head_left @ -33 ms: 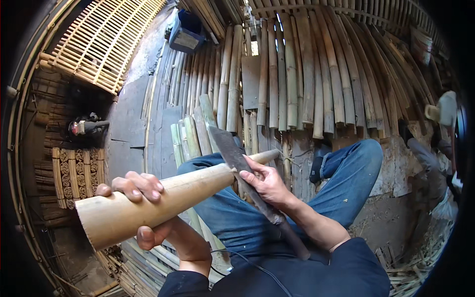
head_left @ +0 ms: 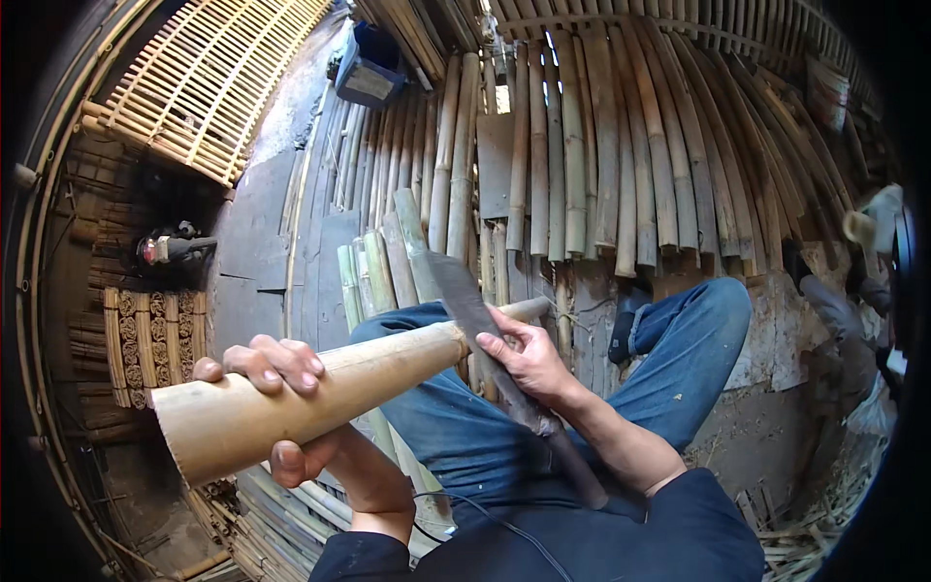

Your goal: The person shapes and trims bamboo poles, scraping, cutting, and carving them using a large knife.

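A thick pale bamboo pole (head_left: 310, 403) lies slantwise across my lap, its wide cut end at the left and its thinner end beyond my knee. My left hand (head_left: 281, 388) is wrapped round it near the wide end, fingers over the top and thumb below. My right hand (head_left: 524, 359) closes on a large dark knife (head_left: 461, 291), thumb on the flat of the blade and fingertips behind it. The blade crosses the pole at a node, against its surface. The knife's long handle (head_left: 577, 470) points back toward my body and nobody's hand is on it.
Many bamboo poles (head_left: 606, 145) lie side by side ahead. Shorter greenish pieces (head_left: 378, 267) rest just beyond my knee. At the left are a slatted bamboo panel (head_left: 208, 87) and a bundled bamboo stack (head_left: 155, 344). A blue bin (head_left: 369, 78) stands far off. Another person's leg (head_left: 834, 310) shows at right.
The knife blade has shifted slightly to the right along the bamboo pole, together with my right hand. My left hand keeps its hold, and the whole view has moved a little.
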A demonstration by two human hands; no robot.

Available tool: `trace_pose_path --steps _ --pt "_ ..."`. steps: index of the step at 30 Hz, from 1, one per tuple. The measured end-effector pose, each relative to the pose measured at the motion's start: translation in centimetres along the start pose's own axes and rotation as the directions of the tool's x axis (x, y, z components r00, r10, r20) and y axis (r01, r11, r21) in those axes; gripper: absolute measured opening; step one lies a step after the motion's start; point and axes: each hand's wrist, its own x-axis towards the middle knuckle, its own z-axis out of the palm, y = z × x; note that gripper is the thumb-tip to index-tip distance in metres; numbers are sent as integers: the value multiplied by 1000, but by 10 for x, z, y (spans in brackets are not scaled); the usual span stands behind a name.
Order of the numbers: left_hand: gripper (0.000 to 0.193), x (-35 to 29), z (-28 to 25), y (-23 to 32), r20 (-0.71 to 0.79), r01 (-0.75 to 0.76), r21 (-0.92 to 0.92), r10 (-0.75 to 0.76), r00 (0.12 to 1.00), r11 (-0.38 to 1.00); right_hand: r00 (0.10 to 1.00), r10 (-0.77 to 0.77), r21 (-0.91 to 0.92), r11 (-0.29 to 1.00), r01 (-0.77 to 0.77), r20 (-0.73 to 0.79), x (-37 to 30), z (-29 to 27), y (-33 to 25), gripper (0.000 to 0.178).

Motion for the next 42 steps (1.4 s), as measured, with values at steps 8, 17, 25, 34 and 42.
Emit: trace_pose_path --steps 8,17,25,34,42 --pt "75 0 -1 7 95 20 -113 -10 995 993 998 -58 0 998 58 -11 -3 5 5 67" --pt "78 6 -10 -4 96 25 -126 -13 995 992 989 -128 -91 988 121 -73 -2 14 0 64" --pt "78 3 -5 -6 57 26 -59 -22 998 998 949 295 45 956 -291 -111 5 2 8 60" --pt "69 6 -14 -5 139 71 -77 -60 989 995 998 24 85 996 -19 -63 15 3 11 67" --pt "73 5 -17 2 159 44 -127 -23 987 991 998 -61 -27 998 61 -10 1 10 -7 68"
